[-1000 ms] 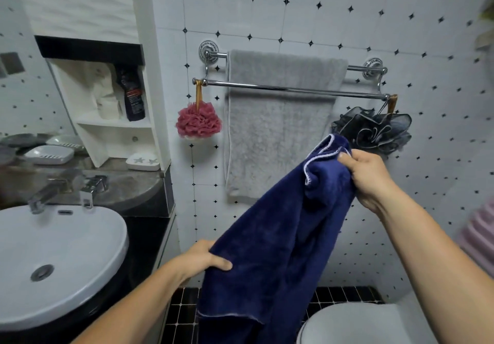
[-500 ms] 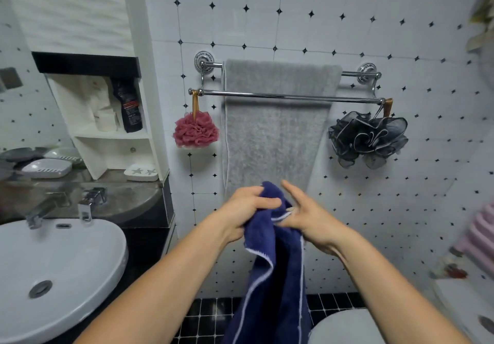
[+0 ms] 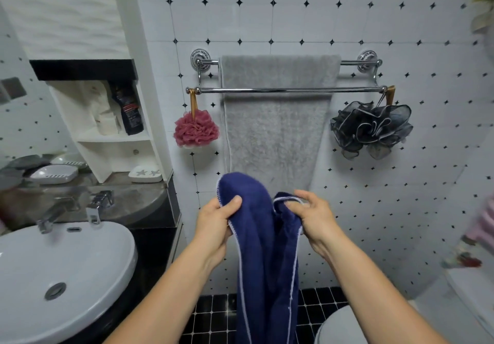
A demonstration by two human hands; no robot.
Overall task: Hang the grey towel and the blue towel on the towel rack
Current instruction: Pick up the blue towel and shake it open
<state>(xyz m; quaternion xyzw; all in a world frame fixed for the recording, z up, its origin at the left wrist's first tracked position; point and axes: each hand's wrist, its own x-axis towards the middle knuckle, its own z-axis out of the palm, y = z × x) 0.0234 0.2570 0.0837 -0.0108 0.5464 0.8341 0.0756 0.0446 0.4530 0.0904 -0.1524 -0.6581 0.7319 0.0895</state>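
The grey towel (image 3: 275, 129) hangs over the back bar of the chrome towel rack (image 3: 355, 90) on the tiled wall. Its front bar is bare in the middle. Below the rack I hold the blue towel (image 3: 267, 250), which hangs down in a long fold towards the floor. My left hand (image 3: 217, 223) grips its upper left edge with the white stitching. My right hand (image 3: 312, 215) pinches the upper right edge. Both hands sit side by side, a little apart, in front of the grey towel's lower end.
A pink bath sponge (image 3: 196, 129) hangs from the rack's left end, a dark one (image 3: 371, 127) from the right end. A white basin (image 3: 61, 276) and tap (image 3: 96, 207) are at the left, with a shelf niche (image 3: 112, 119) above. A toilet (image 3: 339, 327) stands below right.
My right hand came down from beside the dark sponge and my left hand rose, meeting at the blue towel's top edge. Since then the hands have drawn slightly apart along that edge.
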